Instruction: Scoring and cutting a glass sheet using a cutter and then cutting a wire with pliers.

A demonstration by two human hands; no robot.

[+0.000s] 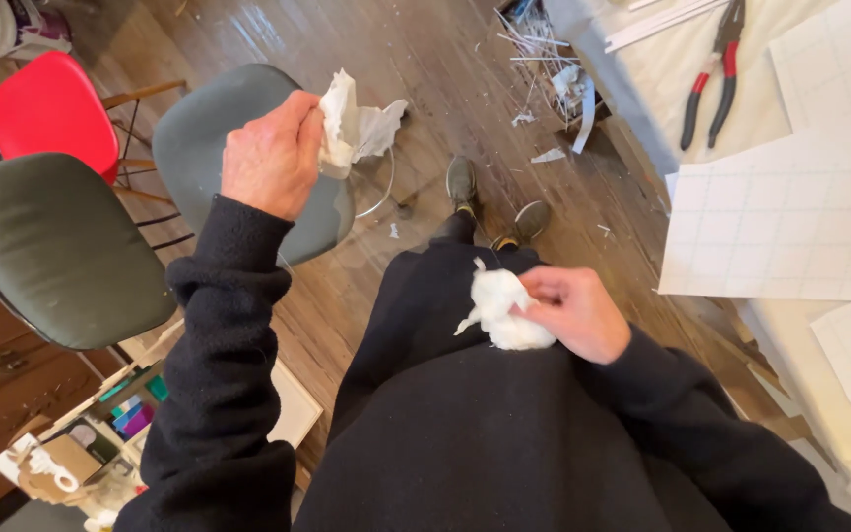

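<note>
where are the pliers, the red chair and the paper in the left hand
pliers [709, 84], head view, on the red and black handles
red chair [46, 110], head view, middle of the seat
paper [352, 128], head view, crumpled middle beside the left hand [270, 158]

Red-handled pliers [713, 74] lie on my table [642, 69], beside gridded white sheets [790, 212]. Below me: dark wood floor [445, 79], littered with white scraps [548, 156]. A box of offcuts [544, 59] sits by the table. Grey chair [204, 133], dark green chair [51, 246], red chair [46, 108] to my left.
</note>
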